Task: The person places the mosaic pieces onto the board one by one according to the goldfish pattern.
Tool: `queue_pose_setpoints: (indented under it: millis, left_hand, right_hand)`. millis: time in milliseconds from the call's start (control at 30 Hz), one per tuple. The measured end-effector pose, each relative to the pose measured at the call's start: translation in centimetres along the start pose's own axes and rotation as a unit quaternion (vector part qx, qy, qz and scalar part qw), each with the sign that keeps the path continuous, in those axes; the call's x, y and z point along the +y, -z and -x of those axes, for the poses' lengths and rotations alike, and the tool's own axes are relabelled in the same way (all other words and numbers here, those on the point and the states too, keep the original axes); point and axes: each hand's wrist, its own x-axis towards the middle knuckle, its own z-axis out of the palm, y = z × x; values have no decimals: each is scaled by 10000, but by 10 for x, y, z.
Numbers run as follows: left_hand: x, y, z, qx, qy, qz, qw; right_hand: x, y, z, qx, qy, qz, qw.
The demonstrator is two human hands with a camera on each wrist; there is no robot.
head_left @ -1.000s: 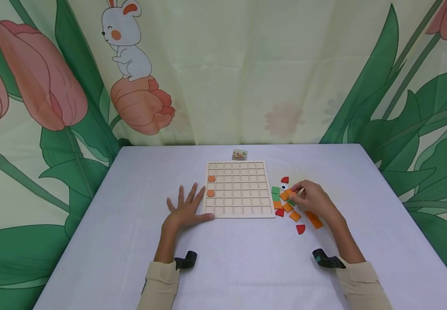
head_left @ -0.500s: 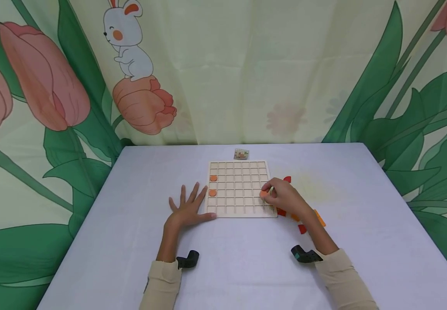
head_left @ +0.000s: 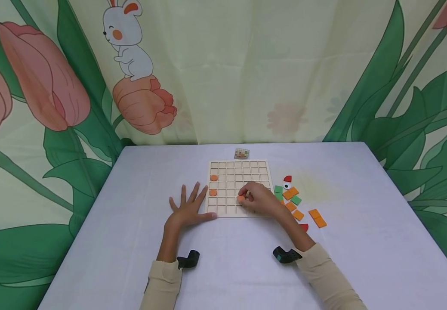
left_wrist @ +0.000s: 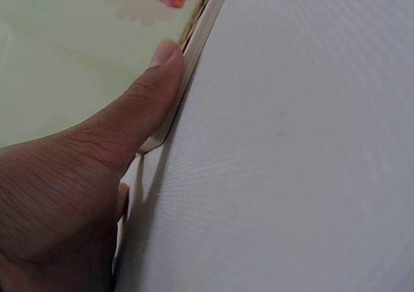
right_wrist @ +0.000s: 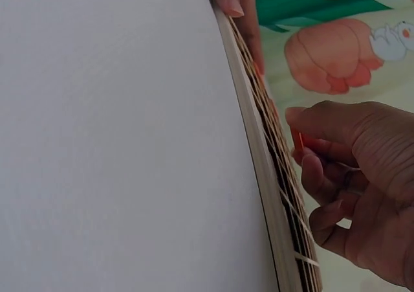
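A pale wooden grid board (head_left: pixel 232 172) lies on the table. Two orange round tiles sit in its leftmost column, an upper disc (head_left: pixel 214 178) and a lower disc (head_left: pixel 213 192). At the board's lower left corner my left hand (head_left: pixel 186 213) rests with fingers spread, its thumb (left_wrist: pixel 158 78) along the near edge. Over the lower middle cells my right hand (head_left: pixel 260 198) pinches an orange tile (head_left: pixel 240 198) between thumb and fingers. The right wrist view shows this tile edge-on, above the board, its outline partly hidden by the fingers.
Right of the board lie loose tiles: green squares (head_left: pixel 278 189), orange squares (head_left: pixel 318 218), red pieces (head_left: pixel 287 178) and a white eye tile (head_left: pixel 287 185). A small patterned card (head_left: pixel 241 153) lies behind the board. A printed curtain (head_left: pixel 223 73) hangs beyond the table.
My right hand has carried the orange tile leftward from the loose tiles to above the board's lower middle. The left hand stays at the board's corner.
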Motion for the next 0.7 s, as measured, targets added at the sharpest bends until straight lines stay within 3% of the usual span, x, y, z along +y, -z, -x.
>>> queue_pose_setpoints:
  millis: [367,700]
  left_hand:
    - [-1,-1,-2,-31,32,-114,9999]
    - [-2,-2,-3,-31,23,-104,9999]
  right_hand:
    - [-20,-22,-12,-43,516,356,9980]
    - [-30,-32,-22,78,623,372,9973]
